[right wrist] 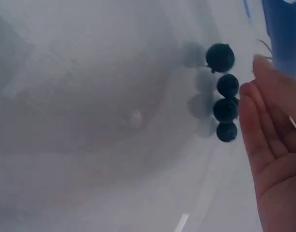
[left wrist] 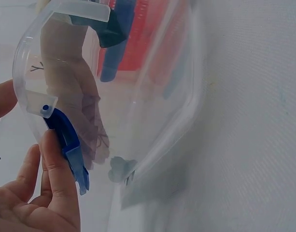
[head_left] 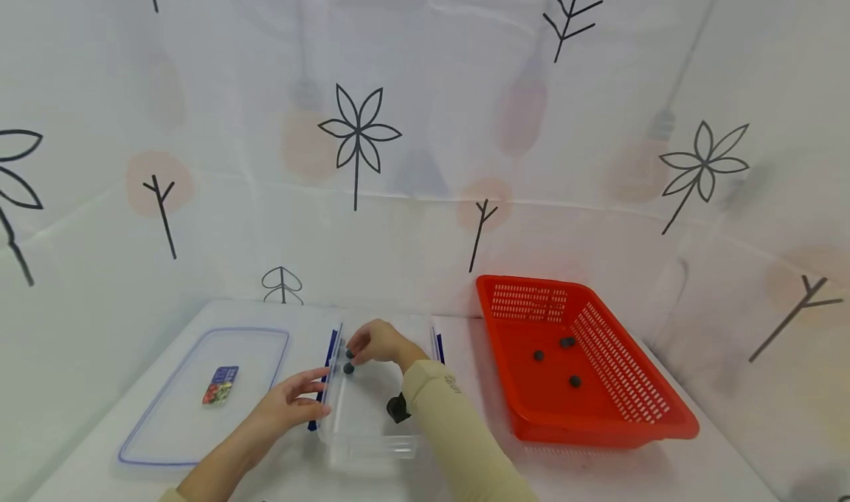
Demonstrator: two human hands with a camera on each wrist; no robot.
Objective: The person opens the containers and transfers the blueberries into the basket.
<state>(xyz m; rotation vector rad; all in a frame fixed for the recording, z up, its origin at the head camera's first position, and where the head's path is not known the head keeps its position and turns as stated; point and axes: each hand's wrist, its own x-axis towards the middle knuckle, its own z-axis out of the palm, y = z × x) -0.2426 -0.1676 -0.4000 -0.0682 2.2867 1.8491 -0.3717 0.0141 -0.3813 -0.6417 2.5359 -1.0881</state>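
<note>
A clear plastic box [head_left: 372, 443] with blue latches stands at the middle of the table. Inside it my right hand [head_left: 381, 342] reaches to the left wall; its fingertips lie close beside several small dark round balls [right wrist: 225, 110], with none plainly between them. Those balls stand in a row along the wall. Outside the box, my left hand [head_left: 288, 410] has its fingers extended against the left side. In the left wrist view, one finger of this hand touches a blue latch [left wrist: 68, 135] hanging down, and another is at the rim.
A red plastic basket [head_left: 524, 413] stands to the right, with several dark balls [head_left: 575, 381] on its bottom. On the left lies a clear lid [head_left: 166, 432] with a blue edge and a colourful label [head_left: 220, 385]. A patterned cloth [head_left: 412, 251] hangs behind the table.
</note>
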